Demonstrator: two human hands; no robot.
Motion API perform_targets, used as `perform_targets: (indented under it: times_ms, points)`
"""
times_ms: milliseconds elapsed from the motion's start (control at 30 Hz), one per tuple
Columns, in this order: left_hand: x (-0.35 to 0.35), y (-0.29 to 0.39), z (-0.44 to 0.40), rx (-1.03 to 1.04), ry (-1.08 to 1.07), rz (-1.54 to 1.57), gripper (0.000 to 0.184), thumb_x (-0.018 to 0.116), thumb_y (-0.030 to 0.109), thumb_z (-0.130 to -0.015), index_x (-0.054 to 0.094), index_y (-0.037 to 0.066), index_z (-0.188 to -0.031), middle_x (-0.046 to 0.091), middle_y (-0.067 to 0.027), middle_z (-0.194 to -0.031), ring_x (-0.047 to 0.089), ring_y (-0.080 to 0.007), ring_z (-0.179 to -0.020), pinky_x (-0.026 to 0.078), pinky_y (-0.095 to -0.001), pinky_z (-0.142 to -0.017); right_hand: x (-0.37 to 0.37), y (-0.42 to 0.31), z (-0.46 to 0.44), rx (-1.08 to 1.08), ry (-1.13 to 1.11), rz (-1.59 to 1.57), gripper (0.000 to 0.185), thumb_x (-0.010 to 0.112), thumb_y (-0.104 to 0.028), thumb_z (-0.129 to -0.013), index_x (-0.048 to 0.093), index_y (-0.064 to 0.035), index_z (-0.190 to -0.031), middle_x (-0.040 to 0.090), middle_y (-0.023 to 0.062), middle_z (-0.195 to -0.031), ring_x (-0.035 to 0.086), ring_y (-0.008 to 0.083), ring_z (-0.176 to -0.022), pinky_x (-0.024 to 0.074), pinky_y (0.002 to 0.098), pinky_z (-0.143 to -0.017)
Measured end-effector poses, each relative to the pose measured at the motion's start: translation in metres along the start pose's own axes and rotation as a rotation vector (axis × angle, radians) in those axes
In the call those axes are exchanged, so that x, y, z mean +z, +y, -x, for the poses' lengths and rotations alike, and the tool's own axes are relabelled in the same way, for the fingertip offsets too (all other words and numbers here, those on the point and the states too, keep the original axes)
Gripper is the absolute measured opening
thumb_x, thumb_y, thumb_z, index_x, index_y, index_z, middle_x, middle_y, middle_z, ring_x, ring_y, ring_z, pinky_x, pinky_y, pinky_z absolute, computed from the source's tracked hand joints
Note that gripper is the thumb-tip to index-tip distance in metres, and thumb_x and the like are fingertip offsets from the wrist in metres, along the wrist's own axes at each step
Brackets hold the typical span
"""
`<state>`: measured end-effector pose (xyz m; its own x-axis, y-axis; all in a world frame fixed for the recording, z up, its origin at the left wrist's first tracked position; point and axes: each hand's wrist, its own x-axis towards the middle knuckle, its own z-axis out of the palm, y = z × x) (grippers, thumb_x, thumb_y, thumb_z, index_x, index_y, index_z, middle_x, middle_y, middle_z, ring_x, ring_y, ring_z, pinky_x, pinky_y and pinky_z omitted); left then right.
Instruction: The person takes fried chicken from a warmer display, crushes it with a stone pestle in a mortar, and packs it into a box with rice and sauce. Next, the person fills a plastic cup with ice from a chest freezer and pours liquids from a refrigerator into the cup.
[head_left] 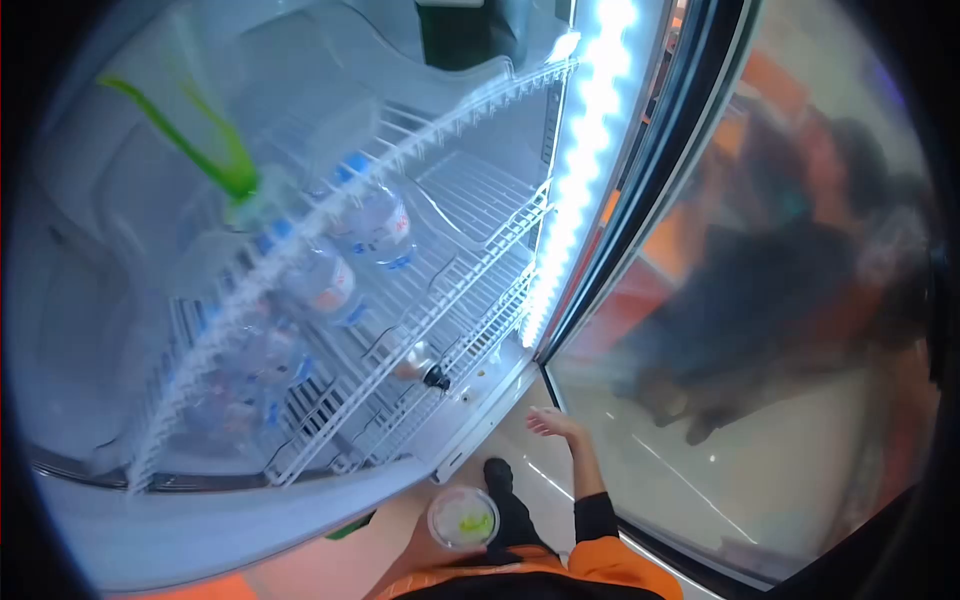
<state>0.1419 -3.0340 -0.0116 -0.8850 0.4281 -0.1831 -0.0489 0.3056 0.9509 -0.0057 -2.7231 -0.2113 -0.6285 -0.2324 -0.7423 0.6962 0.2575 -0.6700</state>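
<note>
My left hand (424, 540), low in the view and partly hidden by what it holds, is closed around a clear round plastic cup (463, 518). Something bright green shows inside or through the cup's top. My right hand (551, 422) is raised between the fridge body and its glass door (700, 440). Its fingers are loosely stretched out with nothing in them. To the left, the open fridge has white wire shelves (470, 200). On them stand several clear bottles (380, 225) with blue caps.
A bright green two-pronged item (235, 180) stands at the upper left. A small bottle with a black cap (425, 368) lies on a lower shelf. An LED strip (575, 170) lines the fridge's side. Blurred dark shapes show in the door glass. A shoe (498, 475) is on the floor.
</note>
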Motion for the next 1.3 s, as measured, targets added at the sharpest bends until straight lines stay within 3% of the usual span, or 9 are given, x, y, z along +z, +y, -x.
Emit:
perform_targets:
  times_ms: [167, 233, 367, 467, 600, 800, 900, 1000, 1300]
  points:
    - [0.019, -0.043, -0.022, -0.131, -0.024, -0.006, 0.098, 0.093, 0.024, -0.053, 0.036, 0.002, -0.130, 0.050, -0.0148, -0.122, 0.048, -0.0253, -0.118, 0.038, -0.0402, -0.102, 0.035, 0.052, -0.216, -0.388, 0.647, 0.089, 0.078, 0.050, -0.062, -0.087, 0.057, 0.0103, -0.116, 0.059, 0.0274, -0.117, 0.056, 0.0356, -0.112, 0.0412, 0.0400, -0.096]
    - [0.026, -0.060, -0.030, -0.173, 0.030, 0.027, 0.097, 0.092, 0.024, -0.053, 0.037, 0.002, -0.130, 0.050, -0.0147, -0.122, 0.048, -0.0251, -0.118, 0.038, -0.0400, -0.102, 0.037, 0.034, -0.249, -0.448, 0.759, 0.116, 0.078, 0.050, -0.063, -0.086, 0.059, 0.0103, -0.113, 0.060, 0.0276, -0.115, 0.056, 0.0351, -0.112, 0.0414, 0.0395, -0.096]
    - [0.033, -0.086, -0.035, -0.245, 0.099, 0.059, 0.096, 0.092, 0.024, -0.054, 0.037, 0.003, -0.129, 0.050, -0.0144, -0.121, 0.048, -0.0247, -0.118, 0.038, -0.0397, -0.102, 0.041, 0.016, -0.285, -0.386, 0.642, 0.006, 0.061, 0.054, -0.056, -0.088, 0.070, 0.0023, -0.094, 0.067, 0.0151, -0.076, 0.062, 0.0218, -0.069, 0.0461, 0.0346, -0.068]
    - [0.036, -0.098, -0.035, -0.280, 0.127, 0.073, 0.095, 0.092, 0.024, -0.054, 0.037, 0.003, -0.128, 0.051, -0.0142, -0.121, 0.048, -0.0244, -0.118, 0.038, -0.0394, -0.102, 0.044, 0.022, -0.292, -0.534, 0.599, -0.254, 0.057, 0.059, -0.052, -0.086, 0.070, 0.0038, -0.091, 0.065, 0.0097, -0.067, 0.062, 0.0182, -0.066, 0.0476, 0.0323, -0.067]
    - [0.042, -0.100, -0.030, -0.305, 0.152, 0.071, 0.094, 0.092, 0.024, -0.054, 0.038, 0.003, -0.128, 0.051, -0.0140, -0.120, 0.048, -0.0240, -0.117, 0.038, -0.0391, -0.102, 0.043, 0.037, -0.282, -0.645, 0.630, -0.425, 0.036, 0.062, -0.031, -0.089, 0.070, 0.0037, -0.085, 0.062, 0.0022, -0.068, 0.054, 0.0082, -0.061, 0.0426, 0.0246, -0.059]
    - [0.052, -0.096, -0.008, -0.322, 0.180, 0.041, 0.092, 0.092, 0.024, -0.054, 0.039, 0.003, -0.127, 0.051, -0.0136, -0.119, 0.049, -0.0234, -0.117, 0.038, -0.0386, -0.101, 0.024, 0.068, -0.172, -0.519, 0.647, -0.233, 0.029, 0.067, -0.026, -0.083, 0.070, 0.0027, -0.080, 0.061, 0.0023, -0.064, 0.054, 0.0093, -0.057, 0.0417, 0.0244, -0.053]
    - [0.042, -0.090, -0.005, -0.171, 0.091, 0.002, 0.089, 0.091, 0.022, -0.056, 0.038, 0.003, -0.126, 0.050, -0.0129, -0.120, 0.048, -0.0237, -0.118, 0.038, -0.0378, -0.102, 0.023, 0.063, -0.077, -0.606, 0.631, -0.264, 0.028, 0.069, -0.027, -0.081, 0.070, 0.0018, -0.080, 0.059, 0.0017, -0.060, 0.052, 0.0089, -0.054, 0.0404, 0.0236, -0.052]
    - [0.044, -0.088, 0.005, -0.172, 0.235, -0.083, 0.086, 0.089, 0.026, -0.059, 0.040, 0.001, -0.125, 0.053, -0.0147, -0.120, 0.052, -0.0256, -0.115, 0.041, -0.0360, -0.099, 0.014, 0.060, 0.016, -0.498, 0.685, -0.114, 0.031, 0.073, -0.030, -0.078, 0.070, 0.0008, -0.077, 0.056, 0.0002, -0.057, 0.048, 0.0074, -0.052, 0.0371, 0.0249, -0.050]
    - [0.019, -0.018, 0.003, 0.057, 0.188, -0.101, 0.087, 0.089, 0.022, -0.059, 0.040, 0.001, -0.127, 0.050, -0.0141, -0.123, 0.049, -0.0267, -0.119, 0.039, -0.0364, -0.101, 0.050, -0.048, 0.302, -0.665, 0.873, 0.211, 0.031, 0.075, -0.029, -0.073, 0.070, 0.0013, -0.069, 0.052, 0.0028, -0.047, 0.044, 0.0064, -0.045, 0.0332, 0.0269, -0.043]
